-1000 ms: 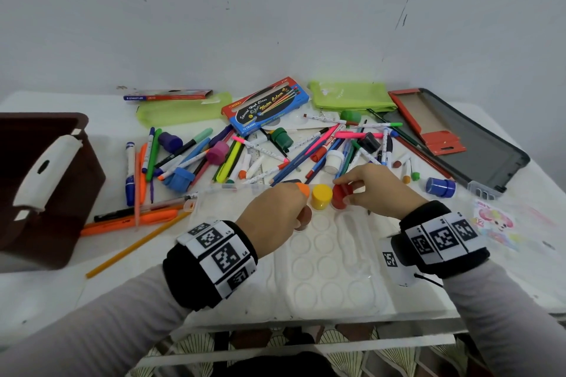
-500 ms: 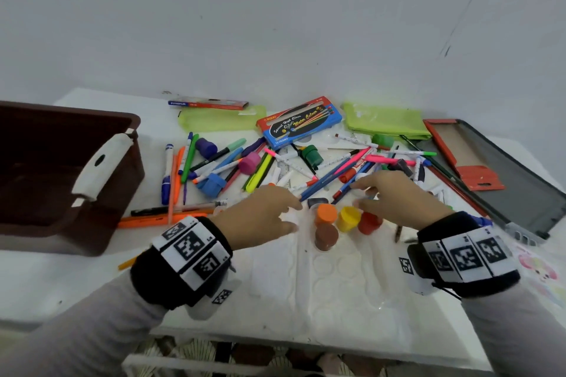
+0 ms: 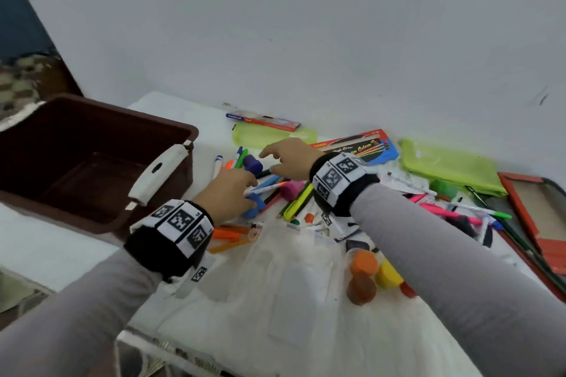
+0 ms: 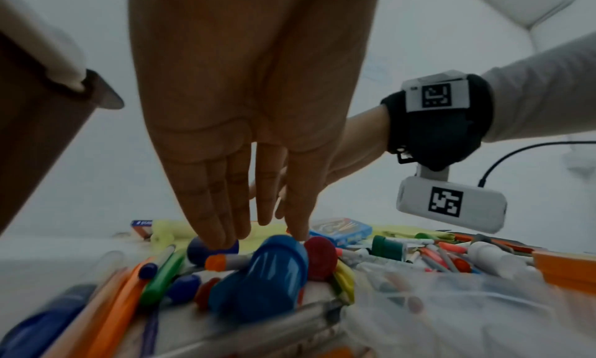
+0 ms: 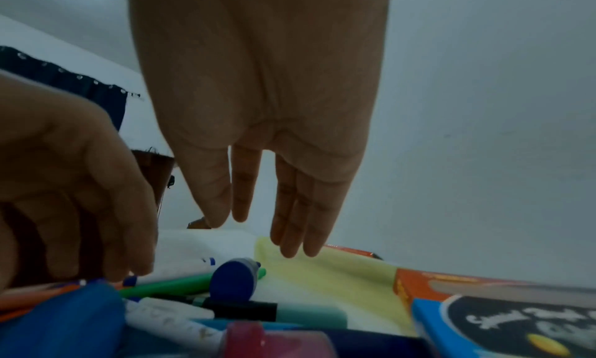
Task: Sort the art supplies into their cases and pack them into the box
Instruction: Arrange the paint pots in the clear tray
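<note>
Left of both hands stands the brown box (image 3: 92,162). The left hand (image 3: 226,193), fingers straight and empty, hangs just above a blue paint pot (image 4: 267,269) among scattered markers (image 3: 294,202). Beside it the right hand (image 3: 291,159), fingers straight and holding nothing, hovers over a purple pot (image 3: 252,163), with the white paint tray (image 3: 275,300) nearer the person.

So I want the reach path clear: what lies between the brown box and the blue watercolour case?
In the head view, between the brown box and the blue watercolour case lie loose markers, a purple pot and both hands.
</note>
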